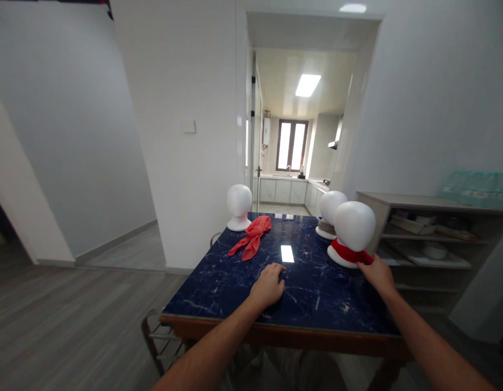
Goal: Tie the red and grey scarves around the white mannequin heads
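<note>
Pinching red scarf point(349, 254), R hand point(378, 274) | axis L–R, end pts R | L hand point(268, 284) half-curled

1. The only view looks from the person's head, just behind the near edge of the table point(218, 290).
2. It faces forward and slightly down, toward a distant window point(292, 145).
3. The left hand point(269, 285) and right hand point(377, 274) appear near.

No text, number or sign can be read, the bottles point(477, 189) seemingly too blurred to tell.
</note>
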`<state>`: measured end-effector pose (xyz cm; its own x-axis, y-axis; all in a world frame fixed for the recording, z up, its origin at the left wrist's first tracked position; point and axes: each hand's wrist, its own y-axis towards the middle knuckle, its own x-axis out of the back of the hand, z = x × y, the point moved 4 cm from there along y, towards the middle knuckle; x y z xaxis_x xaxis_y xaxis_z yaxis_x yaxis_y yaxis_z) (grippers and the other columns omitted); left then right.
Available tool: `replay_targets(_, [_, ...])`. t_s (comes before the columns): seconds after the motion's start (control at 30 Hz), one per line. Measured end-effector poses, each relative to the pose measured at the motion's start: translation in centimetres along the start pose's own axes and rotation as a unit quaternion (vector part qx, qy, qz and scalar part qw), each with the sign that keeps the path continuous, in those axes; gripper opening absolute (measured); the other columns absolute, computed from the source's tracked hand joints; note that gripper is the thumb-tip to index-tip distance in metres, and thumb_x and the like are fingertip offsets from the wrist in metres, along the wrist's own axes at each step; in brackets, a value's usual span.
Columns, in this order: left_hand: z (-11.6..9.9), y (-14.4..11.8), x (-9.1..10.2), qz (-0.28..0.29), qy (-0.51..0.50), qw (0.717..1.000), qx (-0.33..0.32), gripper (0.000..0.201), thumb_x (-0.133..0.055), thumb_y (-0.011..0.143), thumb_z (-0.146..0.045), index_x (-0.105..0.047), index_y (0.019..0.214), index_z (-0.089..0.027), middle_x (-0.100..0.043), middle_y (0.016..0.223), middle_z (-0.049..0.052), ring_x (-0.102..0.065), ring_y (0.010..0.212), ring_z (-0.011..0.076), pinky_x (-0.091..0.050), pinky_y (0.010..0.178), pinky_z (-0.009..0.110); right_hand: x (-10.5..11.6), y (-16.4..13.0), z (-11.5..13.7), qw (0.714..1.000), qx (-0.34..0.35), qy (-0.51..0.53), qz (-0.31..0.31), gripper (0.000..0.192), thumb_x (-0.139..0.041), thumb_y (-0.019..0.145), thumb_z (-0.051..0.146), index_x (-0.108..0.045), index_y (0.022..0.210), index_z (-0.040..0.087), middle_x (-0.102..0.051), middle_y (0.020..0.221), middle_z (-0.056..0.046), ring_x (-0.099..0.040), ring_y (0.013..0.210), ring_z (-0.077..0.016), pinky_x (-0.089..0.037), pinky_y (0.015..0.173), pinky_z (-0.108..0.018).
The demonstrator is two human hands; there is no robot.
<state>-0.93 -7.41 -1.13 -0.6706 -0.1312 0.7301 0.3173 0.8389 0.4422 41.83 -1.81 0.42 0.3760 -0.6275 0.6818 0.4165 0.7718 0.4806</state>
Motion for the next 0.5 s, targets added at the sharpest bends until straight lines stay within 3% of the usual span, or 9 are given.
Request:
replay_targets(0.1, [0.2,0.1,-0.2,-0.006,-0.005,1.0,0.004,0.038,-0.059,0.088,-0.016,-0.068,0.125,-0.023,-0.068,0.129,0.009,-0.062,0.125,0.0254,-0.044,0.116,0.039,-0.4,-3.9,1.9,0.999,0.008,-0.041,0.023,0.038,-0.064,0.086,0.035,-0.075,0.115,0.013,-0.077,0.106,-0.019,-0.073,0.102,-0.0323,-0.052,0.087,-0.037])
replay_targets(0.23, [1.0,0.9,-0.2,-0.023,-0.043,0.998,0.036,0.036,-0.062,0.086,-0.016,-0.071,0.121,-0.021,-0.072,0.124,0.009,-0.065,0.119,0.0252,-0.048,0.11,0.039,-2.4,-7.9,7.9,0.979,0.1,-0.004,0.177,0.024,-0.057,0.092,0.034,-0.077,0.093,0.02,-0.079,0.092,-0.008,-0.074,0.087,-0.0235,-0.05,0.078,-0.029])
replay_targets(0.37, [3.1,3.5,0.9,-0.049,-0.132,0.981,0.137,0.03,-0.06,0.084,-0.011,-0.074,0.11,-0.019,-0.078,0.104,0.006,-0.073,0.096,0.0208,-0.056,0.093,0.034,-3.9,-8.5,14.9,0.937,0.21,-0.037,0.276,0.021,-0.061,0.095,0.035,-0.078,0.094,0.022,-0.079,0.093,-0.006,-0.074,0.086,-0.0212,-0.047,0.075,-0.027])
replay_targets(0.5, [6.4,7.0,4.1,-0.123,-0.128,0.967,0.184,0.024,-0.062,0.084,-0.008,-0.074,0.101,-0.019,-0.079,0.102,0.005,-0.073,0.093,0.0187,-0.056,0.09,0.03,-6.6,-7.4,19.3,0.916,0.218,-0.126,0.312,0.021,-0.066,0.094,0.037,-0.078,0.097,0.021,-0.079,0.102,-0.011,-0.075,0.094,-0.0255,-0.05,0.08,-0.03])
